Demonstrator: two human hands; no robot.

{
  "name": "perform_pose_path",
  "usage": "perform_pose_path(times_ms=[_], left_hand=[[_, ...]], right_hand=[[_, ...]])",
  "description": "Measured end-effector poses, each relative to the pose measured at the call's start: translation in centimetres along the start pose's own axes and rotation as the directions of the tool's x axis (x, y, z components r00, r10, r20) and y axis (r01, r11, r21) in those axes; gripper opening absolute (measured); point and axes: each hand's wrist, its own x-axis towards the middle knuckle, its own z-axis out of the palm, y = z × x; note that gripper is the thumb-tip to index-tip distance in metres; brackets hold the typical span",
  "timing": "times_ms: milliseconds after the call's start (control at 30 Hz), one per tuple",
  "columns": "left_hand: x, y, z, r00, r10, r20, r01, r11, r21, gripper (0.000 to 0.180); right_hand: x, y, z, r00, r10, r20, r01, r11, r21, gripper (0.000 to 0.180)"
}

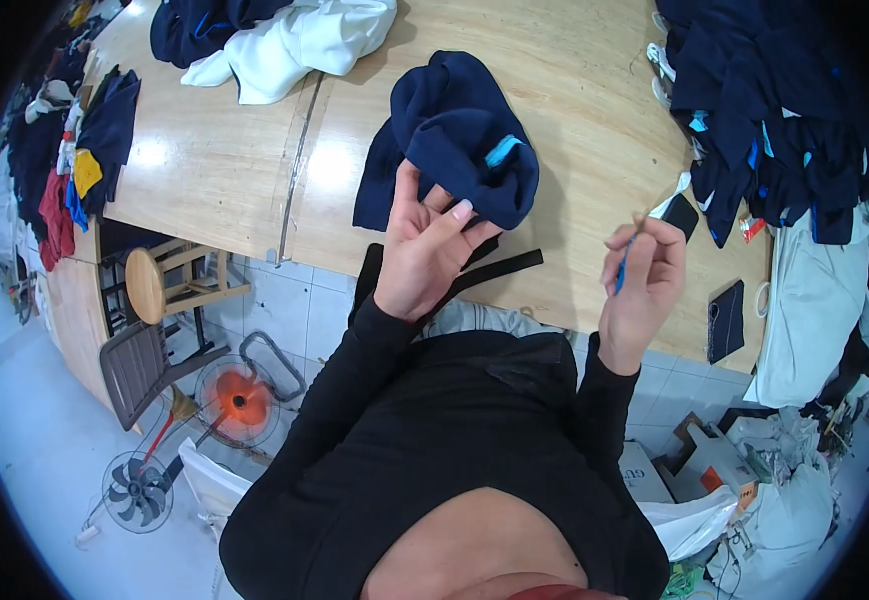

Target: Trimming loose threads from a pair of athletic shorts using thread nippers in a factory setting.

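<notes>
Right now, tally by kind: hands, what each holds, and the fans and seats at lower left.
Left hand and right hand: 2
Navy cloth: 1
Slim blue tool: 1
Orange-centred fan and dark-bladed fan: 2
Wooden stool: 1
Brown-grey chair: 1
Total: 8

Navy cloth (454, 100) with a light-blue patch (503, 151); pale wood-grained table (594, 130); half-hidden tool (620, 276), probably blue.
</notes>
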Motion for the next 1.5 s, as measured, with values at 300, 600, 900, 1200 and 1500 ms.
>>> perform_pose_path(times_ms=[300, 600, 900, 1200, 1500], left_hand=[[0.8, -0.2, -0.6, 0.999, 0.027, -0.026, -0.025, 0.997, 0.070, 0.086], [0.7, -0.6, 0.0, 0.997, 0.080, -0.023, -0.076, 0.988, 0.136, 0.100], [-0.2, -0.5, -0.5, 0.996, 0.085, -0.008, -0.082, 0.980, 0.180, 0.110], [-0.6, -0.6, 0.7, 0.997, 0.068, 0.047, -0.077, 0.966, 0.247, 0.112], [-1.3, -1.0, 0.7, 0.996, 0.068, 0.051, -0.082, 0.918, 0.389, 0.115]], right_hand=[[-1.1, -4.5, -0.1, 0.652, -0.391, 0.650, -0.279, 0.673, 0.685, 0.017], [-1.7, -13.5, 2.1, 0.478, -0.411, 0.776, -0.444, 0.649, 0.618, 0.026], [-1.4, -11.7, 2.7, 0.294, -0.610, 0.736, -0.536, 0.532, 0.655, 0.031], [-1.7, -4.4, 2.7, 0.892, -0.195, 0.408, 0.332, 0.895, -0.297, 0.022], [-1.8, -0.2, 4.3, 0.842, -0.398, 0.363, 0.536, 0.689, -0.487, 0.020]])
